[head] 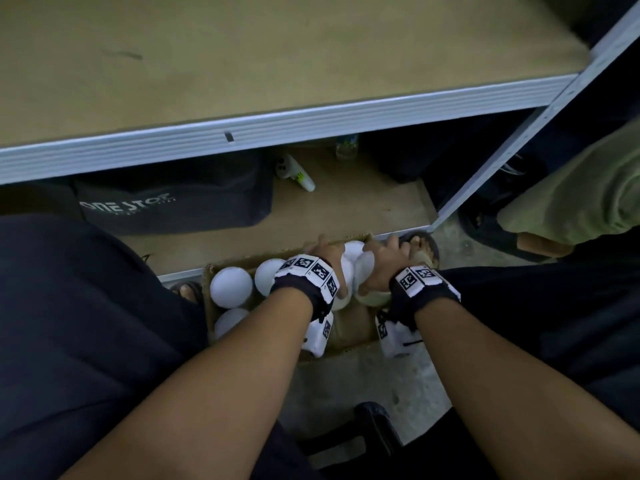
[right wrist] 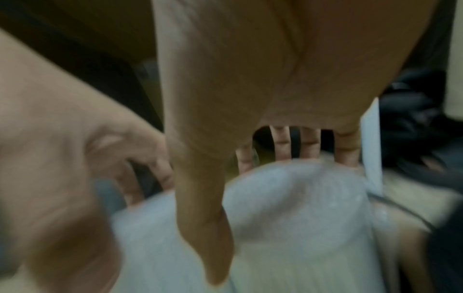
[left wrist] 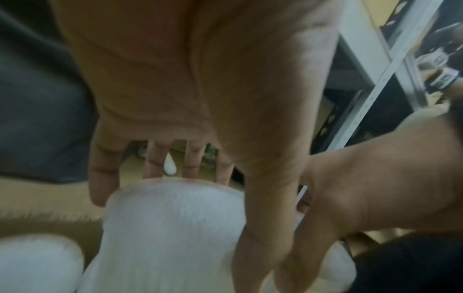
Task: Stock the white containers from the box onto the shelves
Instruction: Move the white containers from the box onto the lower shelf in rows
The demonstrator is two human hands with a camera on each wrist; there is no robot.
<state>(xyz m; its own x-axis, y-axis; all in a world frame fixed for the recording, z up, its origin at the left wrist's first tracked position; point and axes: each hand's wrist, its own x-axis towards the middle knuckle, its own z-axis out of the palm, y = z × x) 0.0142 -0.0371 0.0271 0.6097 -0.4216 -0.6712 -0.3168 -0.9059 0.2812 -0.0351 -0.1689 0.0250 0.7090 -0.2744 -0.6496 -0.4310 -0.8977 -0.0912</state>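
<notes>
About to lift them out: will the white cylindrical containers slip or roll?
Probably light: each hand, left hand and right hand, reaches round one white cylindrical container. Smooth rounded sides may slip. Likely to roll if laid sideways.

A storeroom or stockroom, by the look of it. A metal rack [head: 519,140] of pale slotted-angle uprights carries bare fibreboard shelves [head: 242,57] edged in ribbed white steel. The floor [head: 381,386] is rough grey concrete. A dark bag [head: 173,202] printed "ONE STOP" sits on the lowest shelf, with a spray bottle [head: 298,173] lying near it. An open cardboard box [head: 349,327] of identical white containers [head: 231,285] stands on the floor against the rack
</notes>
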